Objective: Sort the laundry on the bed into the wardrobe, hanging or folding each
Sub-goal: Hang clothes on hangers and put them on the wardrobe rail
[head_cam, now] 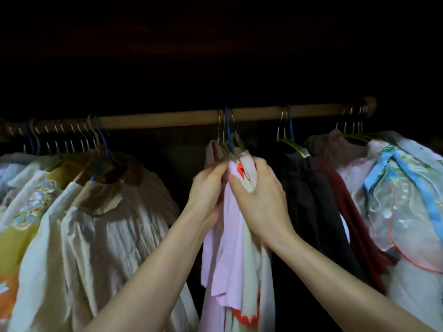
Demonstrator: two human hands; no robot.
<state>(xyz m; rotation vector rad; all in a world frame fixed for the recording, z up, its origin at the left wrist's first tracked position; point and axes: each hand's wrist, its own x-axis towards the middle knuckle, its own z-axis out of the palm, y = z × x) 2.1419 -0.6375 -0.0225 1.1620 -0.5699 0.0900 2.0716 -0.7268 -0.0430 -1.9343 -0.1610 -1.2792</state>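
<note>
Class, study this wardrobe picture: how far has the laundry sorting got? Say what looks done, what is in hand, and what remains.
Done: many garments hang along the wooden rail. In hand: the left hand and right hand both grip the pink and white garments just under their hangers, which are hooked on the rail. Left: unknowable, since the bed is out of view.

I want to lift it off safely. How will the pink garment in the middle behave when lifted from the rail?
The pink garment hangs in loose folds, so probably floppy and light. Both hands bunch it easily, so hardly stiff.
</note>
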